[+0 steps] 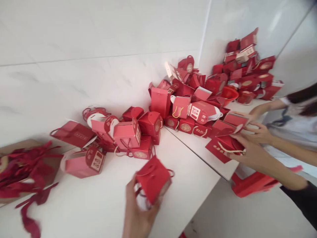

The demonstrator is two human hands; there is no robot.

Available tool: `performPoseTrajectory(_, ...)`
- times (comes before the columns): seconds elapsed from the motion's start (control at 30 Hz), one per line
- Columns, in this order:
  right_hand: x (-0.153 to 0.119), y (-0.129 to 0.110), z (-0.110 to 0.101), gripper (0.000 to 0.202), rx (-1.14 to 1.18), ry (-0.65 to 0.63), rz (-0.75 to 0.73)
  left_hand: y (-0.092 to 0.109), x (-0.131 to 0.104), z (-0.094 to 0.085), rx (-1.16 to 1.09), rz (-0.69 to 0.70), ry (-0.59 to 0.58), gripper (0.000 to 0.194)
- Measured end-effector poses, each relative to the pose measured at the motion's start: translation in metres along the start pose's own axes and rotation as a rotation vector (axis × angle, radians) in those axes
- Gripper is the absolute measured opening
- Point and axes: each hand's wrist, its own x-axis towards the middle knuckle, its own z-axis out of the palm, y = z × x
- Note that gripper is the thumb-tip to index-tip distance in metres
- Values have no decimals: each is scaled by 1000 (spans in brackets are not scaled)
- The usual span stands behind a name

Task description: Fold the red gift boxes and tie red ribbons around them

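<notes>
Red box (pixel 155 177), one, with a thin cord handle, raised above the white table (pixel 81 205) at six o'clock in the view; blurred, with something white showing at its lower left. Left hand (pixel 142 205), one, clamped on that box, with thumb and fingers on opposite sides. Right hand (pixel 244 148), one, black-sleeved, between three and four o'clock, well apart from the left and closed on a second red box (pixel 230 143) with a pale cord handle. Co-worker (pixel 292 122), one, in white at three o'clock, one hand (pixel 259 132) just beyond the right hand; exactly what it touches cannot be told. Cluster of red boxes (pixel 126 134), between eight and nine o'clock, some stacked, several with flaps up. Pink-sided box (pixel 83 163), one, on its own at the near edge of that cluster. Carton (pixel 53 165), one, brown, near nine o'clock, filled with dark red ribbons (pixel 34 162), some trailing over its side. Heap of red boxes (pixel 185 105), between one and two o'clock, against the wall (pixel 99 33). Basin (pixel 229 94), one, red, between two and three o'clock, beside a taller pile of boxes (pixel 247 74). Stool (pixel 255 183), one, red, at four o'clock, below table height.
</notes>
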Motion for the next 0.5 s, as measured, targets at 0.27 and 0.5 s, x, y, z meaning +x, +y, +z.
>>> performPoseTrajectory(0.27, 58, -134, 120, 62, -1, -231, -242, -22, 79, -97, 299, 22, 476, 60)
performPoseTrajectory(0.5, 87, -128, 99, 52, -159, 14, -163, -68, 78, -89, 349, -10, 512, 62)
